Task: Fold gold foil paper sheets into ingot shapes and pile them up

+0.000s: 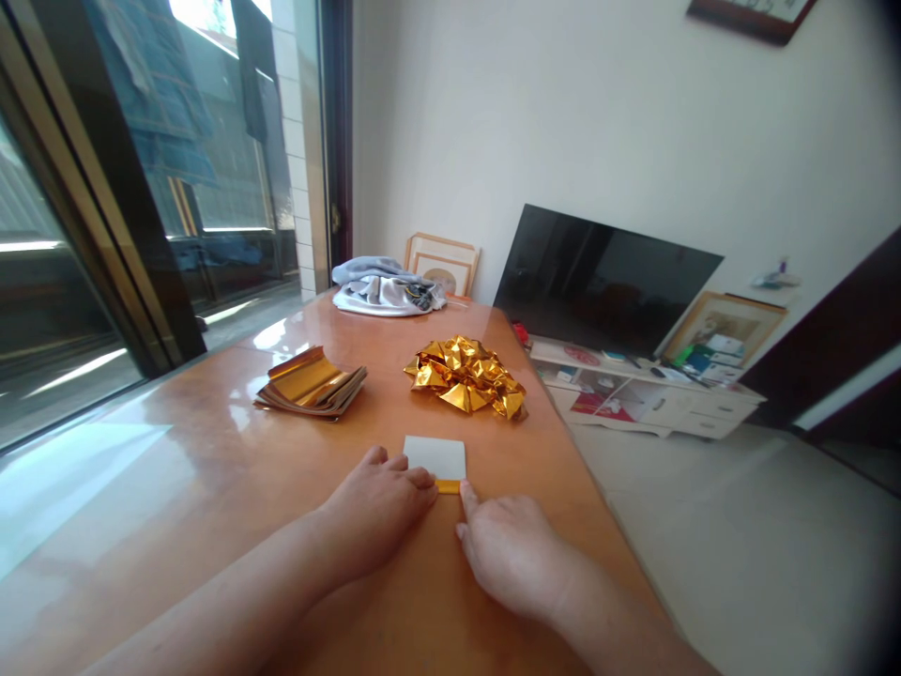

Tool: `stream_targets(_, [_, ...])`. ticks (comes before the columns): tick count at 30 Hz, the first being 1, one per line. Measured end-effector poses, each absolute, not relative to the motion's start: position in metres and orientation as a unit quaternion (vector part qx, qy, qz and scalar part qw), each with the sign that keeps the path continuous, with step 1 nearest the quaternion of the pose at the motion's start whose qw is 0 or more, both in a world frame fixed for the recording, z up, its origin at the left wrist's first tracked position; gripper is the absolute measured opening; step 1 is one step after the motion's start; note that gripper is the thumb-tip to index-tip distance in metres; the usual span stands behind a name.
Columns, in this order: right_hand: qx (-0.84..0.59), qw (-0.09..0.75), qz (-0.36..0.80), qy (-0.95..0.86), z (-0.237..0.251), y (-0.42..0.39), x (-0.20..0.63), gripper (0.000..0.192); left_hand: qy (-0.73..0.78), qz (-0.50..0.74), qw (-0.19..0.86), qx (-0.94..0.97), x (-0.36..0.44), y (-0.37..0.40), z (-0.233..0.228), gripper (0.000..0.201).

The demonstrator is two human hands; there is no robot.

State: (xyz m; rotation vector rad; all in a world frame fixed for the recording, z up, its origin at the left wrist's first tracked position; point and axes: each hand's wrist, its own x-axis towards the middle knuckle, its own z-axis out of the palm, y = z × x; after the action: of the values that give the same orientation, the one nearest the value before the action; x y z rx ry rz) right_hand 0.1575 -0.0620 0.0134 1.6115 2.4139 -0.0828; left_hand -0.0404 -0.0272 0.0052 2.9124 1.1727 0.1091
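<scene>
- The left hand [376, 507] lies palm down on the wooden table [211, 488], fingers flat and together, its fingertips pressing the near left edge of a small square sheet of paper [436, 457]; it pins the sheet rather than clasping it.
- The right hand [511, 549] rests palm down beside it, forefinger stretched forward so the tip touches the sheet's near right corner, the other fingers loosely curled; nothing is enclosed in it.
- The sheet lies flat near the table's right edge, white side up, with a narrow gold strip [449, 486] showing along its near edge between the two hands.
- Just beyond the sheet sits a heap of folded gold foil pieces [465, 376].
- To the left of that heap, well apart from the hands, lies a stack of gold foil sheets [311, 383].
- At the far end of the table is a bundle of grey cloth [386, 286].
</scene>
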Motion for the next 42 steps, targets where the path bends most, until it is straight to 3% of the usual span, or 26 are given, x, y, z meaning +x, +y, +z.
stream_targets(19, [0.546, 0.135, -0.039, 0.826, 0.021, -0.062, 0.158, 0.058, 0.445, 0.004, 0.009, 0.896, -0.060, -0.022, 0.036, 0.027])
stream_targets(24, [0.547, 0.135, -0.044, 0.825, 0.020, -0.060, 0.158, 0.058, 0.475, 0.060, -0.015, 0.878, -0.054, -0.017, 0.032, 0.028])
stream_targets(28, [0.555, 0.124, -0.049, 0.821, 0.021, -0.060, 0.158, 0.058, 0.425, 0.117, 0.027, 0.897, -0.040, -0.023, 0.031, 0.024])
stream_targets(34, [0.549, 0.101, -0.061, 0.828, 0.021, -0.061, 0.160, 0.055, 0.346, 0.079, 0.090, 0.931, -0.027, -0.035, 0.016, 0.049])
stream_targets(38, [0.550, 0.115, -0.053, 0.825, 0.020, -0.061, 0.161, 0.058, 0.373, 0.001, 0.091, 0.923, -0.028, -0.033, -0.010, 0.056])
stream_targets(42, [0.548, 0.109, -0.053, 0.828, 0.022, -0.061, 0.164, 0.057, 0.384, -0.001, 0.098, 0.918, -0.031, -0.033, -0.020, 0.063])
